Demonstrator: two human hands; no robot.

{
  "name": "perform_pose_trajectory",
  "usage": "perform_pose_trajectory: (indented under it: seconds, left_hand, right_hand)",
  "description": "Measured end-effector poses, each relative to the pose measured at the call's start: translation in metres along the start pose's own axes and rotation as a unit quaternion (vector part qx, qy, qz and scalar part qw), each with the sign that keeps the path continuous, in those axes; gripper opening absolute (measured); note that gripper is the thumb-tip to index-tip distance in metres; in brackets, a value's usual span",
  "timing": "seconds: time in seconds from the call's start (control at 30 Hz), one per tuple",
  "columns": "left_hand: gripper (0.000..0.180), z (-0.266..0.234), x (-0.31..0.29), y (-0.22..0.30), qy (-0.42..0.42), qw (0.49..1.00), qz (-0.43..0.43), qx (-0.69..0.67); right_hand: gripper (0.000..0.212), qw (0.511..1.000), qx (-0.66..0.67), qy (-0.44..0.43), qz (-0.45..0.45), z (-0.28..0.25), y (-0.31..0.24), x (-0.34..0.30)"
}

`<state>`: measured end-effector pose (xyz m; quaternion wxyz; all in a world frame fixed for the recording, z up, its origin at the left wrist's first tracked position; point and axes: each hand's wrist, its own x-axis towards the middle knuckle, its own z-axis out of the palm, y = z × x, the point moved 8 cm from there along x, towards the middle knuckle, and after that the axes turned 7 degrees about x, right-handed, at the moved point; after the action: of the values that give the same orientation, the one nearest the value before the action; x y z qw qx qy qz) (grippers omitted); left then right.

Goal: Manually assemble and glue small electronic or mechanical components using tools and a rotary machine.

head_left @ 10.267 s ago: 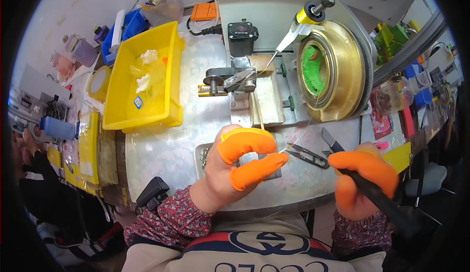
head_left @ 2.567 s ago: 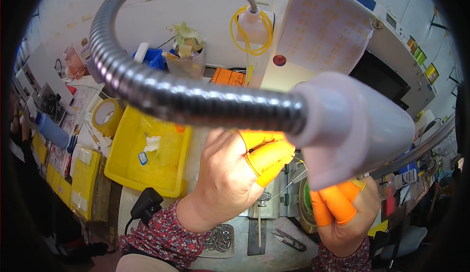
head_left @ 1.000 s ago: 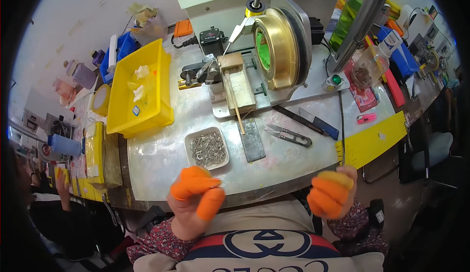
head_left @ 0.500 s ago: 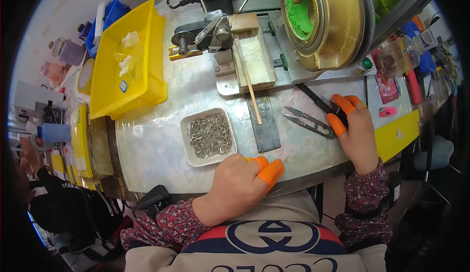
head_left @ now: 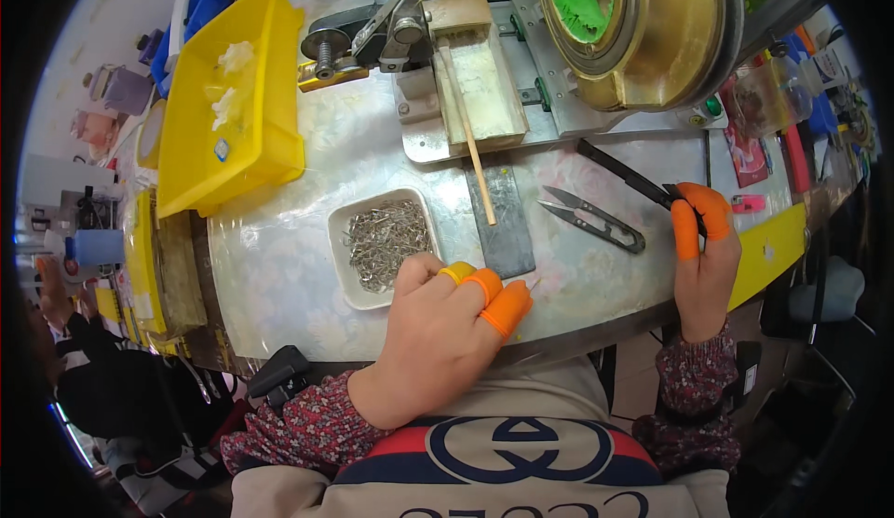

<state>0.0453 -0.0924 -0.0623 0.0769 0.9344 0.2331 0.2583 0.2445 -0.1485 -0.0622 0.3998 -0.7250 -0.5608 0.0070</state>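
Observation:
My left hand (head_left: pixel 433 332), with orange and yellow finger cots, is closed at the table's near edge. A tiny pale tip pokes out past its fingertips; what it belongs to is hidden. Beside that hand stands a white square dish (head_left: pixel 349 285) of small silvery metal pieces (head_left: pixel 384 238). My right hand (head_left: pixel 703 257), also in orange finger cots, grips a long slim black tool (head_left: pixel 624 173) by its near end. The tool slants up to the left; its exact kind is unclear. Between my hands lie thread snips (head_left: pixel 601 223), blades apart, and a dark flat slab (head_left: pixel 507 229).
A wooden stick (head_left: pixel 477 178) leans from a metal trough (head_left: pixel 489 89) onto the slab. Behind it are a clamp device (head_left: pixel 396 34) and a large brass-coloured wheel housing (head_left: pixel 652 43). A yellow bin (head_left: pixel 270 80) stands at left, a yellow sheet (head_left: pixel 768 252) at right.
My right hand has closed on the black tool and lifted it, shifting right and away from the snips. My left hand stays closed near the dish. The view has shifted slightly.

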Motion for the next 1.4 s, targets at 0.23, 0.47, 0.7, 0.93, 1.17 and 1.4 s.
perform_pose_trajectory:
  seconds: [0.23,0.47,0.7,0.93,1.17,1.4]
  left_hand:
    - [0.022,0.009,0.001,-0.005,-0.026,0.999,-0.022,0.018]
    - [0.02,0.012,0.001,-0.008,-0.04,0.998,-0.038,0.026]
    - [0.023,0.009,0.001,-0.008,-0.035,0.998,-0.034,0.025]
    - [0.023,0.01,0.002,-0.008,-0.021,0.999,-0.037,0.022]
    - [0.023,0.011,0.001,-0.009,-0.019,0.999,-0.04,0.023]
    - [0.024,0.012,-0.001,-0.012,-0.029,0.998,-0.044,0.019]
  right_hand:
    - [0.018,0.945,0.245,0.201,0.077,-0.029,0.031,-0.017]
    - [0.025,1.0,0.006,0.004,0.013,0.006,-0.003,0.0]
    - [0.024,0.992,-0.116,0.041,-0.026,-0.001,-0.012,0.005]
    - [0.027,0.986,-0.112,-0.081,-0.095,0.025,-0.024,0.007]
    - [0.03,0.975,-0.134,-0.167,0.058,0.039,-0.002,0.016]
    - [0.024,0.986,-0.133,-0.096,-0.015,0.001,-0.039,0.006]
